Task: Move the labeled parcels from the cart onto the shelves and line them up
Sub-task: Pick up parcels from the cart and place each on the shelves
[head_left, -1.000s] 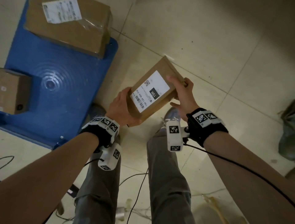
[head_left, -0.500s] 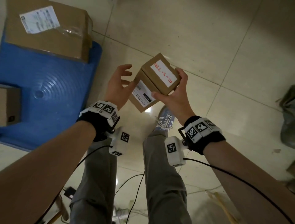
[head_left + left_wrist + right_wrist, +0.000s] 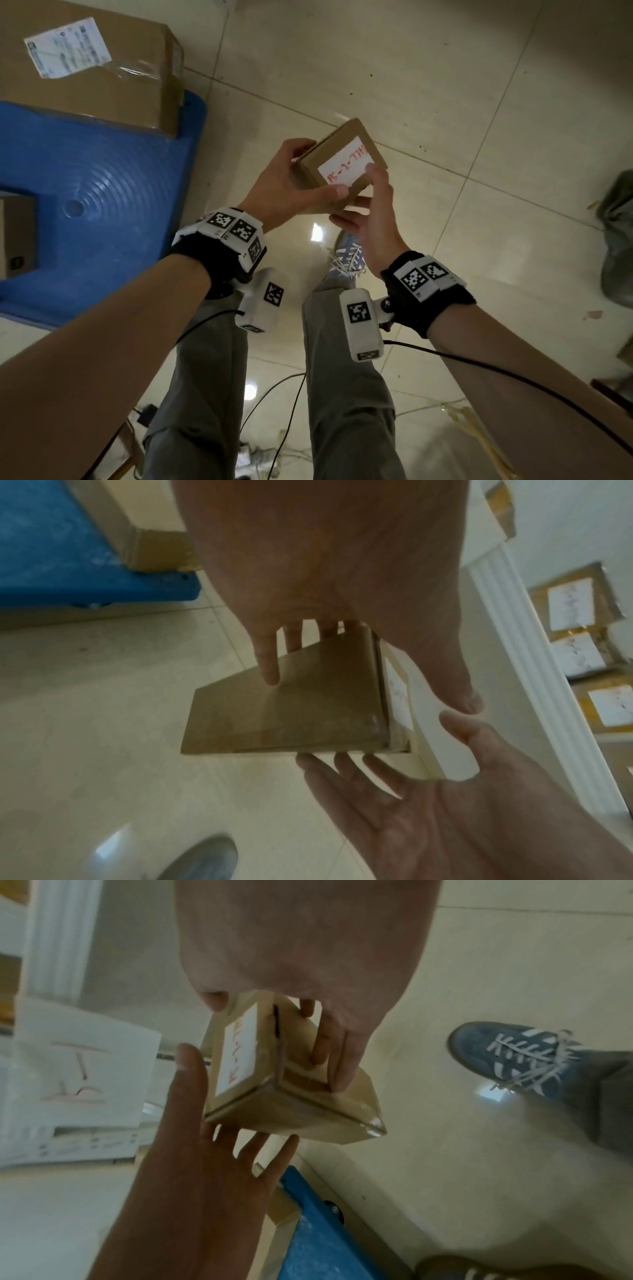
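Observation:
I hold a small brown cardboard parcel (image 3: 337, 156) above the tiled floor with both hands, just right of the blue cart (image 3: 96, 192). Its white label with red handwriting (image 3: 346, 162) faces up. My left hand (image 3: 291, 185) grips the near left corner, thumb along the top edge and fingers curled round the far side. My right hand (image 3: 371, 205) pinches the near right corner, thumb on the label and fingers underneath. The left wrist view shows the parcel (image 3: 284, 710) side-on between both hands. In the right wrist view the parcel (image 3: 294, 1099) shows its label.
A large taped box with a printed label (image 3: 89, 68) and a smaller box (image 3: 17, 236) sit on the cart. White shelves with several labelled parcels (image 3: 575, 653) stand to my right. Cables (image 3: 281, 428) lie by my feet and a dark bag (image 3: 616, 246) sits at the right.
The parcel has been turned over: the printed label is gone from view and the handwritten one faces up. My left hand, open half a second ago, now grips it again.

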Action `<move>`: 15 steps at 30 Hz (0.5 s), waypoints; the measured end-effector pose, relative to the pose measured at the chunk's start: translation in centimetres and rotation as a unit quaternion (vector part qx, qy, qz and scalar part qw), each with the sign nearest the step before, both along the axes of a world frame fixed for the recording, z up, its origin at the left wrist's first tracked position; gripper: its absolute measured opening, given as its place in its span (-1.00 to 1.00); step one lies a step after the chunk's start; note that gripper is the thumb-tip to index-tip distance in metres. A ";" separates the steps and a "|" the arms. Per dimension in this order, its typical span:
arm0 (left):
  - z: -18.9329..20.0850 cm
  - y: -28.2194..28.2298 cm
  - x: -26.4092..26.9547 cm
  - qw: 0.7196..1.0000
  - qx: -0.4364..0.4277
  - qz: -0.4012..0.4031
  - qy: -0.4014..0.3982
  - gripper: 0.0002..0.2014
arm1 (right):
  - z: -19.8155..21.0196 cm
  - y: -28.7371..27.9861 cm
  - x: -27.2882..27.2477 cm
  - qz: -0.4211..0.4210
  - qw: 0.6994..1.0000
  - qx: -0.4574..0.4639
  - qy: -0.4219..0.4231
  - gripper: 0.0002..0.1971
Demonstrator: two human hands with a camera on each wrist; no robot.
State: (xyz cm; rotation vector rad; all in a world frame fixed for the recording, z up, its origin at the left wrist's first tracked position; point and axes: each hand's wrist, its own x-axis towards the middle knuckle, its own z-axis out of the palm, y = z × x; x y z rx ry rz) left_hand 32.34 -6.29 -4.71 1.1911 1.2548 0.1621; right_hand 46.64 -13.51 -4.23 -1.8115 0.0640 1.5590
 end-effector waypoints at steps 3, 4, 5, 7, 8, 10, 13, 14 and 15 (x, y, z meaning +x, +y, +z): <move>0.5 1.4 0.3 0.998 0.015 -0.056 0.013 -0.22 | 0.4 -0.5 0.6 -0.034 0.995 0.001 0.096 -0.37; 0.6 1.9 0.4 0.997 0.015 -0.069 0.018 -0.26 | 0.5 -0.7 0.7 -0.038 0.991 0.002 0.125 -0.36; 0.6 2.2 0.6 0.997 0.015 -0.078 0.022 -0.32 | 0.6 -0.8 0.7 -0.036 0.989 0.001 0.146 -0.33; 0.4 2.7 0.8 0.996 0.015 -0.082 0.033 -0.47 | 0.7 -1.0 0.5 -0.022 0.987 -0.004 0.161 -0.28; 0.3 2.8 0.9 0.996 0.013 -0.078 0.036 -0.54 | 0.7 -1.1 0.5 -0.015 0.987 -0.006 0.162 -0.27; 0.3 2.8 1.1 0.997 0.014 -0.065 0.031 -0.62 | 0.9 -1.2 0.5 -0.008 0.987 -0.007 0.161 -0.25; 0.5 2.6 0.9 0.997 0.033 -0.061 0.030 -0.72 | 1.5 -1.0 0.8 0.004 0.988 -0.012 0.156 -0.21; 0.7 2.6 0.8 0.996 0.040 -0.067 0.030 -0.76 | 1.8 -1.1 0.9 0.009 0.988 -0.018 0.153 -0.20; 1.0 2.6 0.8 0.996 0.047 -0.077 0.028 -0.79 | 2.2 -1.1 1.1 0.014 0.988 -0.026 0.151 -0.18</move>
